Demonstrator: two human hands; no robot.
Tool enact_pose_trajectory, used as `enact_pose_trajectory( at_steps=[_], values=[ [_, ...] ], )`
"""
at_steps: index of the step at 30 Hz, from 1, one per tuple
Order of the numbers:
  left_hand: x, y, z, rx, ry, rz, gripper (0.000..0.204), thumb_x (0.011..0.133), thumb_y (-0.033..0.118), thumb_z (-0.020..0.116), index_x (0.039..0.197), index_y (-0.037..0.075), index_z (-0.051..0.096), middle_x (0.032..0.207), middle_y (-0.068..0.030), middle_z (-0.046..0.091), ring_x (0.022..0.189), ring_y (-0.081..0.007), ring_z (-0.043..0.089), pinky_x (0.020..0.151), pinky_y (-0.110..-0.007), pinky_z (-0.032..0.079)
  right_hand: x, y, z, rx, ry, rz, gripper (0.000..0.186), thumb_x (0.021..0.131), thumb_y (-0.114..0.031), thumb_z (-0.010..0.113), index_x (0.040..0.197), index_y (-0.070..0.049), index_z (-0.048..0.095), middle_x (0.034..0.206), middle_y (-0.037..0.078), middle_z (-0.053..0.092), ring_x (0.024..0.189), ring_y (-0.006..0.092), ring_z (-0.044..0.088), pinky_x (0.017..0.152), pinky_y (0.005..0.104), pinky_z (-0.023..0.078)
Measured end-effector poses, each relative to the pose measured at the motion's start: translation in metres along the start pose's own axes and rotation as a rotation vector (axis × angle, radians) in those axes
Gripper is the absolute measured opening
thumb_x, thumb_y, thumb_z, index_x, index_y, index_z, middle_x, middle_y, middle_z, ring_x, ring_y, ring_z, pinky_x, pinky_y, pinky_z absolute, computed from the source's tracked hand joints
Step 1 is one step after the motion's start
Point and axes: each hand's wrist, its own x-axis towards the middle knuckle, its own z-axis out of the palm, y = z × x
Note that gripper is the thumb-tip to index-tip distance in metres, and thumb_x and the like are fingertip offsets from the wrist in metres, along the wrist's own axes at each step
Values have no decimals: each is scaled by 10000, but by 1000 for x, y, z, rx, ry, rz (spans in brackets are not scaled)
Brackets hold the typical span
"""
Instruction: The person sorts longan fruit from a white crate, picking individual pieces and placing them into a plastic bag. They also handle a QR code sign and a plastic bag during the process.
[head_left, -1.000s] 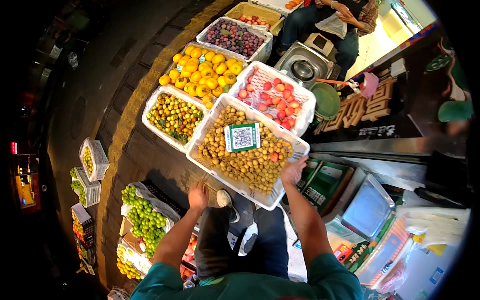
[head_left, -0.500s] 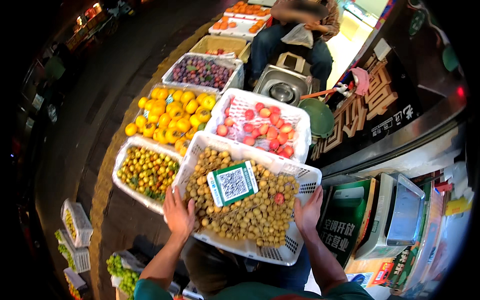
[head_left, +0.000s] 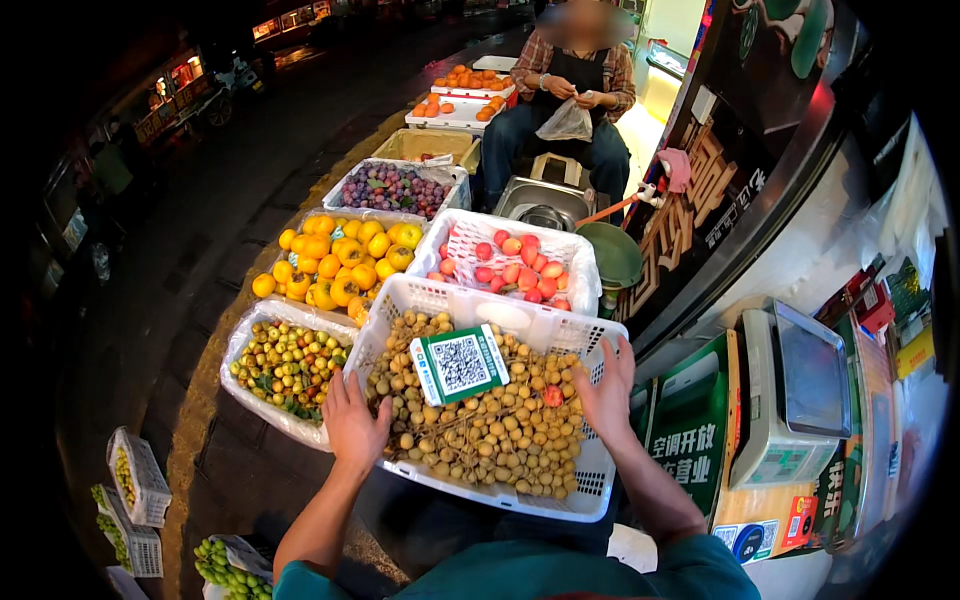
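A street-side fruit stall at night is showing here: white baskets of longans point(head_left: 480, 420), orange persimmons point(head_left: 335, 265) and red fruit point(head_left: 510, 265) are sitting along the pavement, a weighing scale point(head_left: 795, 400) is standing on the counter, and a seated person point(head_left: 570, 90) is handling a plastic bag.

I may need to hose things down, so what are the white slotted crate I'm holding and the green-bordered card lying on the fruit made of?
The white slotted crate looks like moulded plastic: thin, even lattice walls, faint sheen. The green-bordered card seems stiff and glossy, probably laminated or plastic; it lies flat on the small tan fruits.
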Motion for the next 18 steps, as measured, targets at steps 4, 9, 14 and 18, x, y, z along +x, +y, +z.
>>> enact_pose_trajectory(
  at_steps=[4,9,14,18],
  values=[
    [-3,-5,3,13,46,30,706,860,343,699,1381,-68,457,1460,-290,429,1339,-430,413,1112,-506,319,59,-69,25,206,-153,-80,631,871,-288,689,1387,12,485,1510,267,348,1410,419,336,1153,453,301],
    [-4,-2,5,51,59,82,683,869,338,696,1363,-67,457,1426,-287,455,1325,-429,424,1098,-506,331,90,-104,108,185,-136,-251,584,855,-306,673,1314,29,542,1318,255,527,1272,413,456,1091,479,348],
    [-9,11,-2,182,120,201,679,886,356,691,1362,-66,455,1407,-284,464,1330,-420,415,1110,-504,322,69,-84,144,-62,-248,-338,601,871,-393,668,1278,38,569,1446,292,407,1382,430,339,1132,557,240],
    [25,46,-2,-99,138,393,578,879,246,701,1333,-53,504,1325,-248,538,1231,-416,504,1052,-486,396,69,-93,137,-130,-433,-299,688,890,-456,656,1370,18,521,1553,302,269,1478,436,196,1196,566,138]
  ],
)
